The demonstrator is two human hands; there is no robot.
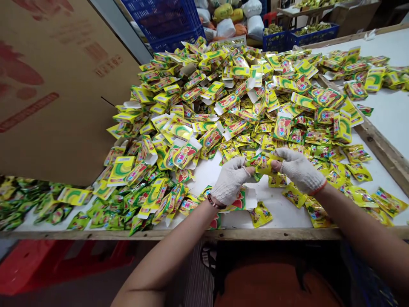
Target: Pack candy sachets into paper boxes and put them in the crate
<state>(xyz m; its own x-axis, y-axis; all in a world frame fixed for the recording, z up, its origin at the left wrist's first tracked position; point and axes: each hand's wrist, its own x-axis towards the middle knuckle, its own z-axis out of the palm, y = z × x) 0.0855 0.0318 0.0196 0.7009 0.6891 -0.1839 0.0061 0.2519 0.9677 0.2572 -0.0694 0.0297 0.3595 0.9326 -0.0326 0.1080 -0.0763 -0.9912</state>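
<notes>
My left hand (pixel 229 180), in a white knitted glove with bare fingertips, pinches a small green candy packet (pixel 253 161). Right beside it, my right hand (pixel 298 168), gloved the same way, grips a yellow candy packet (pixel 266 164). The two packets meet or overlap between my fingertips. Partly hidden under my left wrist lies a printed box (pixel 240 201) with a white flap open on its right. A loose yellow packet (pixel 260 214) rests near the table's front edge, below my hands.
A large heap of yellow-green boxes (pixel 212 89) covers the middle of the white table (pixel 204 170). Green packets (pixel 107 211) lie at left, by a big cardboard carton (pixel 64 94). A wooden strip (pixel 380 147) crosses the right side. Blue crates (pixel 166 21) stand behind.
</notes>
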